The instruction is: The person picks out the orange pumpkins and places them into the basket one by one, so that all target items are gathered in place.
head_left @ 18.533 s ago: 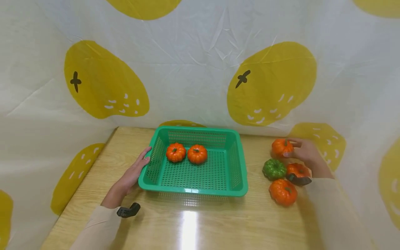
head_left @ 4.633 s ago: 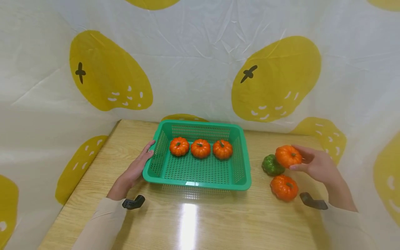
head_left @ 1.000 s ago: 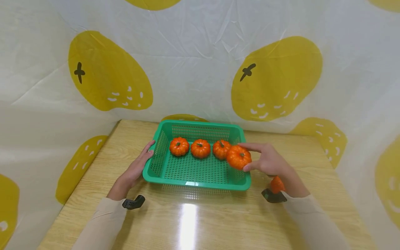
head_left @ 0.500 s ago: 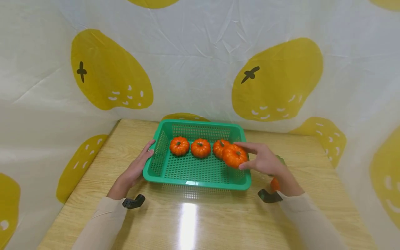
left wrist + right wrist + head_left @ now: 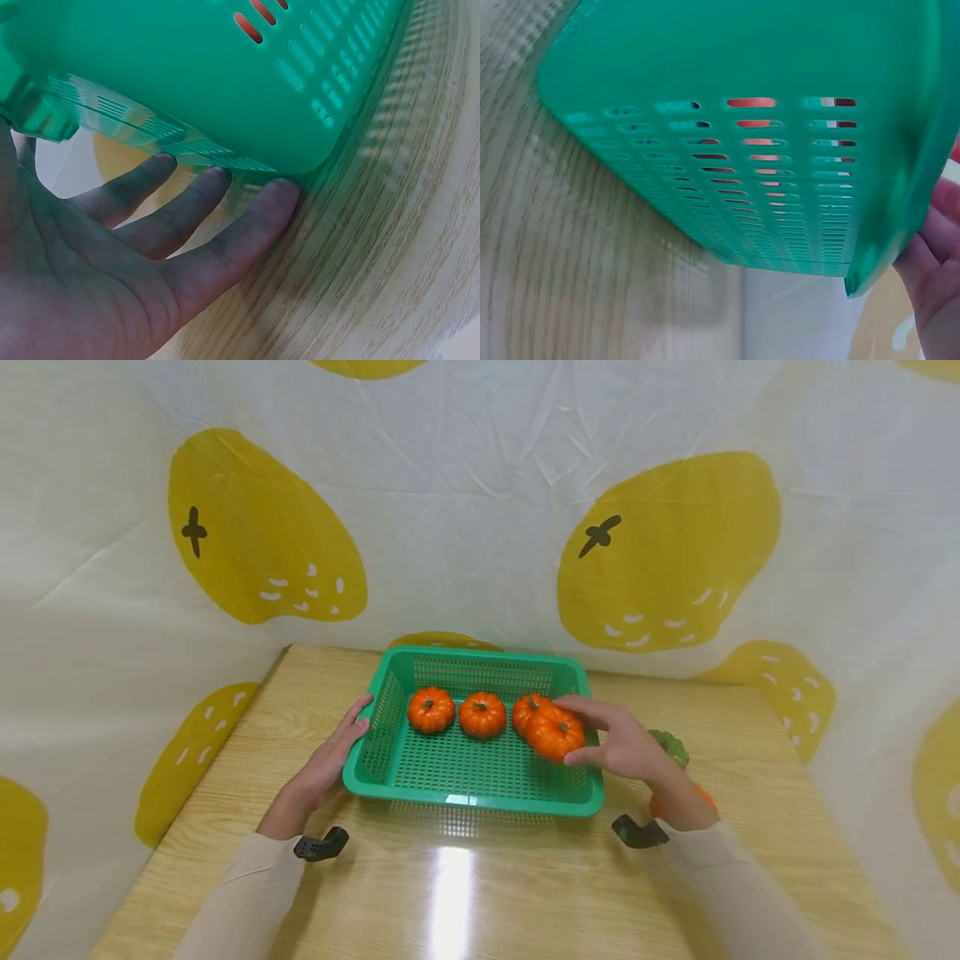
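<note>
In the head view my right hand (image 5: 622, 745) grips a small orange pumpkin (image 5: 555, 734) between thumb and fingers, over the right part of the green plastic basket (image 5: 472, 806). Three more orange pumpkins form a row inside; the held one partly covers the rightmost pumpkin (image 5: 527, 710). My left hand (image 5: 330, 763) lies along the basket's left side. In the left wrist view its fingers (image 5: 217, 244) are extended, tips against the lower wall. The right wrist view has the basket's slotted wall (image 5: 727, 172) in front, with part of my right hand (image 5: 937, 270) at the rim.
Right of the basket, a green pumpkin (image 5: 671, 747) and another orange pumpkin (image 5: 705, 797) stand on the wooden table (image 5: 525, 893), partly hidden by my right forearm. A curtain (image 5: 457, 527) with yellow fruit prints hangs behind the table.
A third pumpkin joined the basket's row earlier. My right hand then lifted another from the right group and carried it left over the basket, still shifting slightly left. The left hand stays put.
</note>
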`<state>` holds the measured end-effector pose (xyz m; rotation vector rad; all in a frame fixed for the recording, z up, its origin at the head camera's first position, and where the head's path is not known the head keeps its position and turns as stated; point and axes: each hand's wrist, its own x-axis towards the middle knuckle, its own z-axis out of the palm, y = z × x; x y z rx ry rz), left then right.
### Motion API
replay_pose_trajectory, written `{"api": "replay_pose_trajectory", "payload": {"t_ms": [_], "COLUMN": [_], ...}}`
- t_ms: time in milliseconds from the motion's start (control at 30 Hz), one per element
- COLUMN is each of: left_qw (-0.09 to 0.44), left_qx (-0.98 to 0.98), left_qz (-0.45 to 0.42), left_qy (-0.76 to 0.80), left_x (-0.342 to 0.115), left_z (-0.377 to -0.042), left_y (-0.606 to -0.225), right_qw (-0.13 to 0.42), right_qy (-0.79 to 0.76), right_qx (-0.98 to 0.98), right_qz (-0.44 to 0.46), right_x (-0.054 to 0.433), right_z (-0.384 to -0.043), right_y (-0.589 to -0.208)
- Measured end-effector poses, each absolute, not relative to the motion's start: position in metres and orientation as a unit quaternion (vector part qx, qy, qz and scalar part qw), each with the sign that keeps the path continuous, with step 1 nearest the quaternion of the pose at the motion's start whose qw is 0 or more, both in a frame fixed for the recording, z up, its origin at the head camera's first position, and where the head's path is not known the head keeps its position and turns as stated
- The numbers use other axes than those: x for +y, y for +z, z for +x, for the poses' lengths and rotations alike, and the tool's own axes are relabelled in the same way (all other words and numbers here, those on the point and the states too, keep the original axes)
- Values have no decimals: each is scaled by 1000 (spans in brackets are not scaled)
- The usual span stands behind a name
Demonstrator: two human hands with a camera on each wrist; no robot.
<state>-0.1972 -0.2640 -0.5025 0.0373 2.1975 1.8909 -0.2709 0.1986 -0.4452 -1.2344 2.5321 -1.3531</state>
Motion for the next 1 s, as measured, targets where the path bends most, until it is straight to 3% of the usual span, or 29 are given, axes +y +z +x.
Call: {"api": "replay_pose_trajectory", "payload": {"t_ms": [167,1000], "left_qw": [122,119], "left_qx": [751,750], "left_qz": [14,18], "left_qy": [648,650], "left_x": [-264,-263], "left_z": [-197,-197], "left_y": [-504,-506], "right_qw": [-18,-13], "right_qy": [-427,-377], "right_qx": [806,826], "right_qz": [-409,-419], "right_x": [197,191], "right_z": [-271,-267], "right_y": [-452,-469]}}
